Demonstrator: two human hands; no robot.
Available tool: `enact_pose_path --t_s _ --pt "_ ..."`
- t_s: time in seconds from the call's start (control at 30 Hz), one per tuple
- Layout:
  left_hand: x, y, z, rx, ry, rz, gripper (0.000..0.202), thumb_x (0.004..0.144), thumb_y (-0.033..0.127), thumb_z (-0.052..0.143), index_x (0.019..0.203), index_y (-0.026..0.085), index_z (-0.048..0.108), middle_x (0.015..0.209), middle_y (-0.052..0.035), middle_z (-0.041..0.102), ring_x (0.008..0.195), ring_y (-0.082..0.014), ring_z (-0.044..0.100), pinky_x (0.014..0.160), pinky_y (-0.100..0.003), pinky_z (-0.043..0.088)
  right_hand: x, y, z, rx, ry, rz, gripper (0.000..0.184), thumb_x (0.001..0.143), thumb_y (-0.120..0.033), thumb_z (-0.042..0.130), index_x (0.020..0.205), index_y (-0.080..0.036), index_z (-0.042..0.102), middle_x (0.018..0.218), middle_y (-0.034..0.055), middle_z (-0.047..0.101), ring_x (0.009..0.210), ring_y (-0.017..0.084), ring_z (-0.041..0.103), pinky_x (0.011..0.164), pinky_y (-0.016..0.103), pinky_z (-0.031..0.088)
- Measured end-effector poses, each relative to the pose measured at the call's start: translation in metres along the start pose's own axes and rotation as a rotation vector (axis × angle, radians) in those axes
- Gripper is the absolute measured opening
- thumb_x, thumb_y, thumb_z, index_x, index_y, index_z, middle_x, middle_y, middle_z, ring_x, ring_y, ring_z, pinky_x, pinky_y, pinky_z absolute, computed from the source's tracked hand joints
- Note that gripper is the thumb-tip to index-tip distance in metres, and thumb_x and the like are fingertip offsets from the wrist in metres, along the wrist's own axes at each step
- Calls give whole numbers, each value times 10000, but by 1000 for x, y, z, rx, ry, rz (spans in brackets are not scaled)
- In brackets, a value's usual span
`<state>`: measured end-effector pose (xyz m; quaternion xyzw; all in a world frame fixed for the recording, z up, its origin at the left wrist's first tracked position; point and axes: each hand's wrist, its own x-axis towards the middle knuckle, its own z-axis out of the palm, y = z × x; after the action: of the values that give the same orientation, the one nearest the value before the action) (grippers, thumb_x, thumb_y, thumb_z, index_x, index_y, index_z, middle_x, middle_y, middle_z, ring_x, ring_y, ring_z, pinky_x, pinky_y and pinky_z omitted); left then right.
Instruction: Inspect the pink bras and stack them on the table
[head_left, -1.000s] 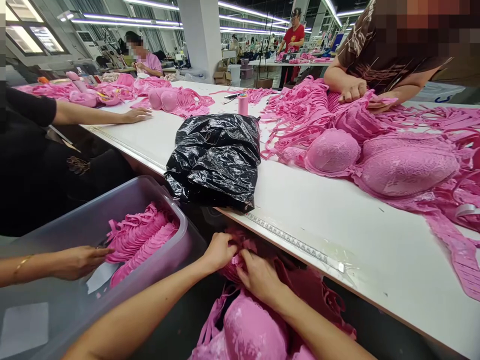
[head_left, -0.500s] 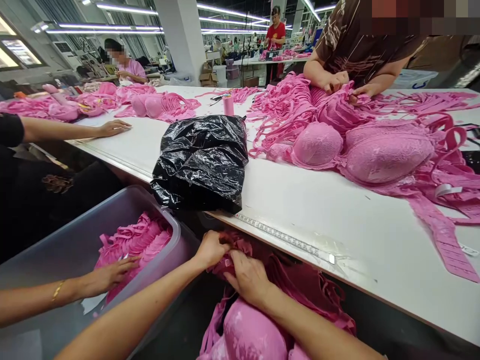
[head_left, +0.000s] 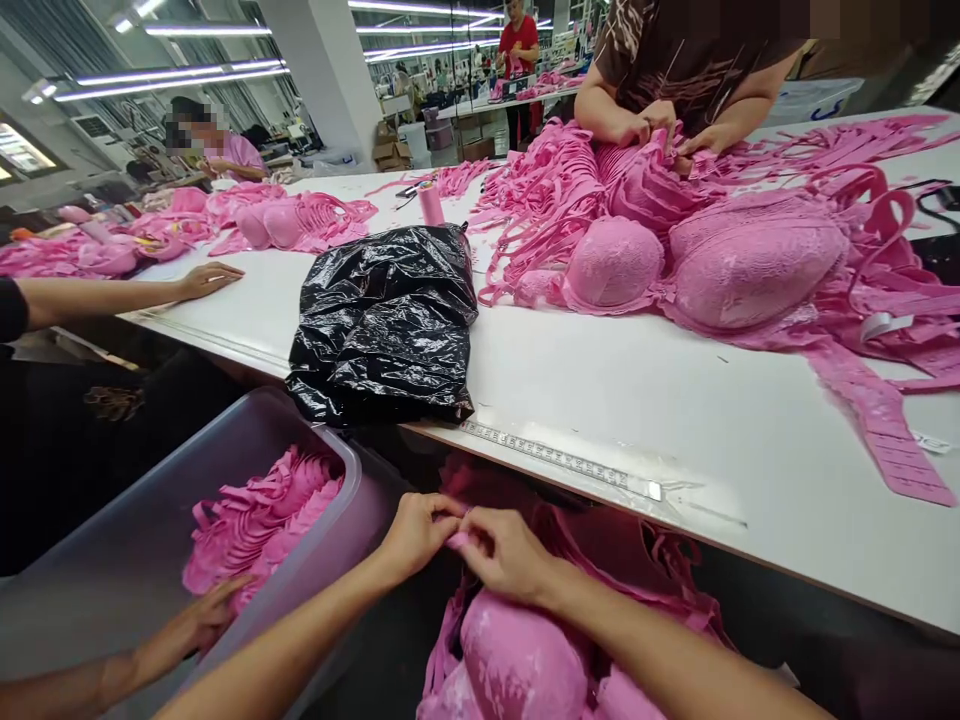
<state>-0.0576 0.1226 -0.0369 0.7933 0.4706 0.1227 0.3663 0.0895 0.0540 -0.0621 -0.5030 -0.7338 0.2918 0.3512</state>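
My left hand [head_left: 420, 535] and my right hand [head_left: 504, 552] meet just below the table's front edge, fingers pinched together on a small pink part of a bra [head_left: 525, 655]. Its lace-patterned cup hangs below my right hand, low in the view. Exactly which part sits between my fingertips is mostly covered by them. More dark pink fabric [head_left: 600, 550] lies in shade under the table edge, behind my right wrist.
On the white table [head_left: 585, 380] are a black plastic bag [head_left: 386, 325], a taped-down measuring tape [head_left: 555, 456] and pink bras [head_left: 757, 260]. A plastic tub [head_left: 349, 480] with bras stands left; a co-worker's hand [head_left: 199, 620] reaches into it. Another person's hands [head_left: 667, 135] work opposite.
My hands have lowered slightly and drawn closer, fingertips now meeting on the pink piece. The co-worker's hand in the tub has moved down and left. The view has shifted a little.
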Motion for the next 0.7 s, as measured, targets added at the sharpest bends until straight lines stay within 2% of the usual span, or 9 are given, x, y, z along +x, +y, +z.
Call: enact_pose_path --t_s 0.1,0.2,0.33,0.4,0.6,0.7 --pt "-8 -3 7 -12 81 -6 176 729 137 561 746 181 730 664 7 721 622 -148 648 583 -210 491 1 9 -7 68 25 185 218 842 -165 400 709 -155 572 523 -18 617 420 84 531 400 157 369" --pt "-12 -4 13 -13 140 12 152 756 151 577 773 181 725 719 -9 726 650 -149 650 618 -222 493 5 14 -10 70 43 294 262 799 -111 368 707 -165 608 509 -27 625 409 93 533 424 174 381" --pt "-16 -8 18 7 175 79 143 788 160 575 762 189 712 736 -16 711 658 -139 637 642 -230 483 11 11 -9 -21 119 397 164 747 -176 492 696 -175 648 715 50 695 662 175 610 613 254 423" --pt "-17 -11 20 21 186 110 148 795 147 568 771 188 708 750 -24 704 676 -141 634 655 -235 481 13 8 -5 -61 122 431 121 723 -221 557 691 -178 665 748 66 700 721 205 612 652 278 411" --pt "-21 -16 21 43 161 178 159 808 137 556 819 190 705 768 -31 679 691 -141 631 657 -240 493 21 11 9 -105 59 503 129 675 -174 575 589 -184 671 598 62 682 566 189 595 535 256 355" --pt "-24 -13 14 77 90 252 194 817 143 533 905 205 695 882 -47 656 792 -150 626 716 -250 509 20 12 11 -81 65 491 149 675 -154 550 575 -182 656 576 44 672 539 168 579 516 241 334"
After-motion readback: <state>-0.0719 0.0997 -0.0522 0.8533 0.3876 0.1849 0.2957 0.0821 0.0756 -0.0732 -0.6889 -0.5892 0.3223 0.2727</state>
